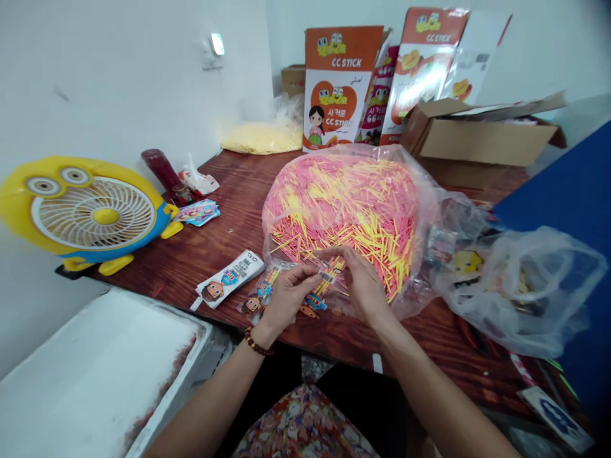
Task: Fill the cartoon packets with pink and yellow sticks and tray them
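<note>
My left hand (286, 294), with a beaded bracelet at the wrist, pinches the edge of a small clear printed packet (327, 277). Yellow and pink sticks (337, 262) stand at the packet's upper end, and the curled fingers of my right hand (365, 283) close around them. How deep the sticks sit in the packet is hard to make out. Just beyond both hands lies a large clear bag (424, 210) full of loose pink and yellow sticks (344, 197). Beside my left hand is a filled packet (260, 292), partly hidden by it.
A stack of flat printed packets (229, 278) lies to the left. A yellow fan (105, 216) stands at the far left. Printed cartons (338, 89) and an open brown box (482, 143) stand behind. A plastic carrier bag (525, 286) lies right, beside a blue panel (568, 210).
</note>
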Tool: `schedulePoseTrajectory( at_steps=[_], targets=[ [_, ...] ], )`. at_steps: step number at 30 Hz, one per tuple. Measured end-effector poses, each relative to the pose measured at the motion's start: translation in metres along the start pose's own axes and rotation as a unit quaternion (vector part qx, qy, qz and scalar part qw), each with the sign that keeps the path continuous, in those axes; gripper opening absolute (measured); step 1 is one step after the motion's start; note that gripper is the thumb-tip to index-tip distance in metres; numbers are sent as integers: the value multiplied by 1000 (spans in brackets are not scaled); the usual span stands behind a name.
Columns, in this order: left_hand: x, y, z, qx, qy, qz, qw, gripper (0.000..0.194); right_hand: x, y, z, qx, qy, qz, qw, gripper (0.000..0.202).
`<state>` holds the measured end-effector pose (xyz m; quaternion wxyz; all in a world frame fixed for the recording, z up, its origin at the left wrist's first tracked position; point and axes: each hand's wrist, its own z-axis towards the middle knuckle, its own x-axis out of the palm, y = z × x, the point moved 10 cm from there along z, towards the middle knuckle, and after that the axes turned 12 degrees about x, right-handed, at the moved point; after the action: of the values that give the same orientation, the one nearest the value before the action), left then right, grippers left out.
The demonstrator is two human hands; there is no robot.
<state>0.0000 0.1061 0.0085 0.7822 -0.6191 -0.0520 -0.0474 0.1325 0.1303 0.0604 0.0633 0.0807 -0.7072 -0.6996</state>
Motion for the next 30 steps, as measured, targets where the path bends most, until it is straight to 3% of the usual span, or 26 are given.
schedulePoseTrajectory(
  at_steps=[7,13,17,20,24,30],
  targets=[
    [6,-9,15,28,15,-67,997,21,1,23,6,-25,54,-76,995,28],
    [-14,-37,18,93,-35,-66,993,20,-9,36,3,-41,44,-88,994,21],
    [-22,-58,16,142,-58,0,988,18,-1,51,-7,-91,23,-177,980,16],
    [-30,-61,14,154,-100,10,983,19,2,53,-2,-79,20,-144,986,14],
    [-35,-50,15,108,-114,-57,986,19,10,37,12,0,77,-34,996,16],
    [-14,-29,6,-33,28,-121,992,28,13,20,20,27,58,8,998,17]
  ],
)
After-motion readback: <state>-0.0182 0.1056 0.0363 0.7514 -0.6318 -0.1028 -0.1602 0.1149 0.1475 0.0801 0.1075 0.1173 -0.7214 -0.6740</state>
